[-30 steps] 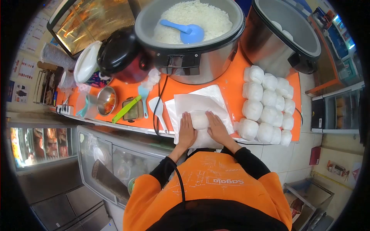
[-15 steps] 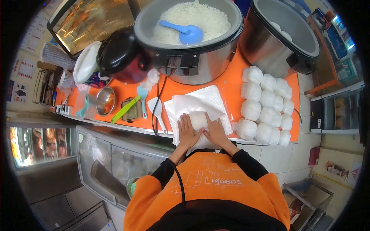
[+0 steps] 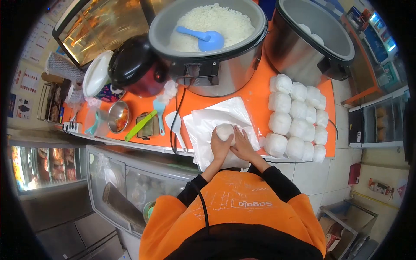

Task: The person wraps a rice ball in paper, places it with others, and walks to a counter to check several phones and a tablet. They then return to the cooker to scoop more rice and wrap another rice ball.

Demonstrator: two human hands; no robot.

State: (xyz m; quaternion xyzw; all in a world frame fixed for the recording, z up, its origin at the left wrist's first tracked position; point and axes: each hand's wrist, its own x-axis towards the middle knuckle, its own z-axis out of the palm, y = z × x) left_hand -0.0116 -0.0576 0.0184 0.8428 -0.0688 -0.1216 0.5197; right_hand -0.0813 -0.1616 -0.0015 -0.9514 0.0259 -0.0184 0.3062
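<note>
A rounded white paper-wrapped rice portion (image 3: pixel 225 131) sits between my hands at the table's front edge. My left hand (image 3: pixel 220 146) curls around its left side, thumb toward the near side. My right hand (image 3: pixel 243 145) presses against its right side with the fingers close together. Under them is a stack of white wrapping sheets (image 3: pixel 200 125), spread at an angle. The underside of the portion is hidden by my hands.
Wrapped rice portions (image 3: pixel 298 127) stand in rows at right. Behind are a rice cooker (image 3: pixel 229 73) with a blue scoop (image 3: pixel 211 41) and a second large cooker (image 3: pixel 294 52). A white paddle (image 3: pixel 175 125), green tongs (image 3: pixel 141 125) and a metal bowl (image 3: pixel 116 126) lie left.
My hands have gone from lying flat with fingers spread beside the portion to cupping it. My left hand now wraps its side, and the portion looks rounder.
</note>
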